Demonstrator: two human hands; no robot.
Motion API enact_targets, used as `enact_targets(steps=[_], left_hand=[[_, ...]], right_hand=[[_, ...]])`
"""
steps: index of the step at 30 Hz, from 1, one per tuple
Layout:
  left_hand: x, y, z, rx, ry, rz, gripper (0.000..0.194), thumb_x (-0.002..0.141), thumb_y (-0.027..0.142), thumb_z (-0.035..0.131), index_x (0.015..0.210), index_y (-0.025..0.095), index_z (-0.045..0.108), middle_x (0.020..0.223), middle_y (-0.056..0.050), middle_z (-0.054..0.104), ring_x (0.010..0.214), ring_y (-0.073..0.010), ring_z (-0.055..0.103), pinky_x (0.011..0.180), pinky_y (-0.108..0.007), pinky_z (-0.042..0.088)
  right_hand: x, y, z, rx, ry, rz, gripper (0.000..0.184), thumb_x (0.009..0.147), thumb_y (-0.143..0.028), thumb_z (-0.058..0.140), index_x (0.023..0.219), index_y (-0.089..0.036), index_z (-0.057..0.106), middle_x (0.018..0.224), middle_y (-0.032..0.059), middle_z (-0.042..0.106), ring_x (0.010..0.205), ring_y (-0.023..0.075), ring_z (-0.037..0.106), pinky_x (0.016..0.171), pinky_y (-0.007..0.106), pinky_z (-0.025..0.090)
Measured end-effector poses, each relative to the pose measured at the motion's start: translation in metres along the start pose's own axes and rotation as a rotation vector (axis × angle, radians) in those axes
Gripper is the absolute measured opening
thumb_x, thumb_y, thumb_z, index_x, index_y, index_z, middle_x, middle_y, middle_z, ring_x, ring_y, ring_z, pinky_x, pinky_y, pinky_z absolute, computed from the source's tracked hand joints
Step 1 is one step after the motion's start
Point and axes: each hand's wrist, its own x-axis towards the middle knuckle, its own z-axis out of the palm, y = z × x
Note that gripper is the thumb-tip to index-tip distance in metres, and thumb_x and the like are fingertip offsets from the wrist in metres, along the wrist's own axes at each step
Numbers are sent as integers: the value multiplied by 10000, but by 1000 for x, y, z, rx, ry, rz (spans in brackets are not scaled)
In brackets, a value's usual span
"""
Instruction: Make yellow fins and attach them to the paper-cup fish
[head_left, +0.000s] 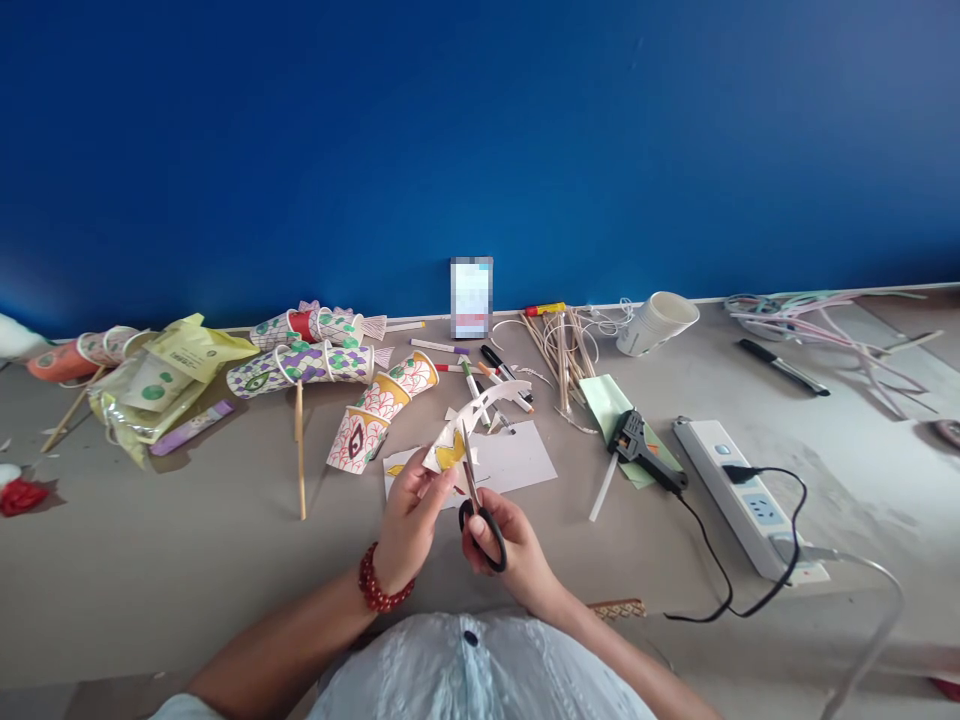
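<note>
My left hand (pixel 414 508) pinches a piece of white paper (pixel 448 440) with a yellow-coloured shape on it; a cut strip of it curls away to the upper right. In my right hand (pixel 510 548) is a pair of scissors (pixel 470 470) with black handles, fingers through the loops, blades up against the paper's right side. Beneath lies a flat white sheet (pixel 521 458) with some drawn marks, partly covered by my hands. Just beyond my left hand sits a curved row of joined paper cups (pixel 384 405) with red and yellow scale drawings and an eye.
At left are more decorated cup figures (pixel 300 368) on sticks, and a yellow plastic package (pixel 176 370). Markers (pixel 480 395), wooden sticks (pixel 559 350), a phone (pixel 472 298) and a paper cup (pixel 657 323) stand farther back. A glue gun (pixel 645 452) and corded power strip (pixel 750 500) occupy the right.
</note>
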Motion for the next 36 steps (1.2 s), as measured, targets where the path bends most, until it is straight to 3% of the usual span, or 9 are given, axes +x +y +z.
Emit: enact_targets(steps=[12,22,36], left_hand=[[0,1,0,31,-2,-17,310,920,388,632,1178,217,656,1091,-60,748,943,-217,680,869,-310,520],[2,-1,0,-59,-15,-24,327,910,356,640,1203,213,655,1132,-70,735,998,-226,672,879,-318,517],[3,13,3,-12,-95,-68,229,884,329,610,1061,218,705,949,-41,746,907,-239,664,834,-344,523]], right_hand=[[0,3,-1,-54,27,-12,504,837,-662,662,733,-215,452,481,-71,498,413,60,341,432,216,248],[0,3,-5,-126,60,-13,553,796,-711,664,700,-224,422,469,-85,471,396,59,324,443,230,227],[4,-16,-20,-189,21,34,583,735,-723,711,697,-228,407,480,-70,511,433,79,397,458,230,246]])
